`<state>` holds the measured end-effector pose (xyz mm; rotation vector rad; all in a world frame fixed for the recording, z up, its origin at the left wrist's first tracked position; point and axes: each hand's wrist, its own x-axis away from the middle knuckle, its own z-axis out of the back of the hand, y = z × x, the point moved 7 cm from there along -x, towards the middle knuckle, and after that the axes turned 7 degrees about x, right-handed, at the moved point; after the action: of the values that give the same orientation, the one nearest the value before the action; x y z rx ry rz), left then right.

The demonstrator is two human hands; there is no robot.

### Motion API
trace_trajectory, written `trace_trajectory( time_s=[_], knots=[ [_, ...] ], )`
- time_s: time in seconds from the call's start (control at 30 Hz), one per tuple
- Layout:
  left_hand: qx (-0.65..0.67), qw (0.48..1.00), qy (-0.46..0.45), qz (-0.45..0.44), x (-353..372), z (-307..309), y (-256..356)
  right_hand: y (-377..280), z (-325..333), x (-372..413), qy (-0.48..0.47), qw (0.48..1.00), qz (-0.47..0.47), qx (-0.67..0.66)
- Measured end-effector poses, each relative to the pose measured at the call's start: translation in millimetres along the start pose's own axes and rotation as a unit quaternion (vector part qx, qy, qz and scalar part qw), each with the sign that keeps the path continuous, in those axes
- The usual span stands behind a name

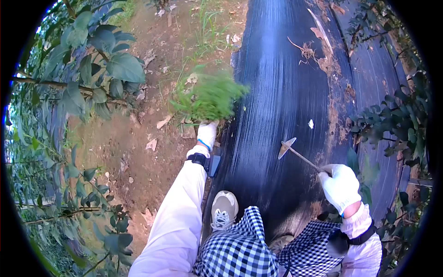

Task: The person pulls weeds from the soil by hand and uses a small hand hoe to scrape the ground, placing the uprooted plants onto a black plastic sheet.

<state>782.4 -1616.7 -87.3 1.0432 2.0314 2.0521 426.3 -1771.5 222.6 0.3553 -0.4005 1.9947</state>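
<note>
My left hand, in a white glove, is closed around the base of a bushy clump of green weeds. The clump is smeared by motion and hangs over the line where the bare soil meets the black plastic sheet. In my right hand, also gloved in white, is the thin handle of a small hand hoe. Its pale metal head points forward, low over the sheet, well to the right of the weeds.
Black plastic sheet runs forward under my shoe. Brown soil with dry leaves lies to the left, and more grass grows ahead. Leafy branches reach in from the left, others from the right.
</note>
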Motion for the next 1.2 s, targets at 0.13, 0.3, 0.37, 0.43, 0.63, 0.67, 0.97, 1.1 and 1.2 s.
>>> trace_trajectory(
  time_s=[0.13, 0.3, 0.37, 0.43, 0.63, 0.67, 0.97, 1.1, 1.2],
  knots=[
    [0.198, 0.961, 0.102, 0.161, 50.0, 10.9, 2.6, -1.9, 0.5, 2.1, 0.024, 1.0, 0.015, 0.013],
    [0.182, 0.979, 0.093, 0.023, 94.5, 44.1, 61.3, 8.9, 1.9, 2.4, -0.006, 1.0, 0.0, -0.023],
    [0.091, 0.973, 0.191, -0.092, 88.6, 66.1, 91.7, 9.8, 10.3, 2.9, 0.017, 0.999, -0.005, -0.044],
    [-0.096, 0.961, 0.105, -0.239, 104.0, 41.1, 117.2, 17.2, 20.3, 0.5, 0.033, 0.995, -0.037, -0.091],
    [-0.447, 0.713, -0.497, -0.211, 222.3, -94.5, 93.2, 34.4, 62.8, -7.5, 0.109, 0.978, -0.084, -0.157],
    [-0.406, 0.784, -0.436, -0.173, 199.4, -85.6, 92.4, 40.1, 61.6, -10.9, 0.126, 0.977, -0.074, -0.157],
    [-0.677, 0.693, -0.185, -0.167, 37.4, -31.8, 56.5, -29.0, -7.4, 7.0, 0.089, 0.989, 0.029, -0.118],
    [-0.691, 0.695, -0.144, -0.139, 29.9, -21.2, 39.9, -77.2, -84.4, 5.2, -0.015, 0.996, 0.068, -0.046],
    [-0.701, 0.687, -0.17, -0.091, 28.4, -17.0, 27.6, -102.7, -138.8, -8.2, -0.029, 0.995, 0.085, -0.053]
  ],
)
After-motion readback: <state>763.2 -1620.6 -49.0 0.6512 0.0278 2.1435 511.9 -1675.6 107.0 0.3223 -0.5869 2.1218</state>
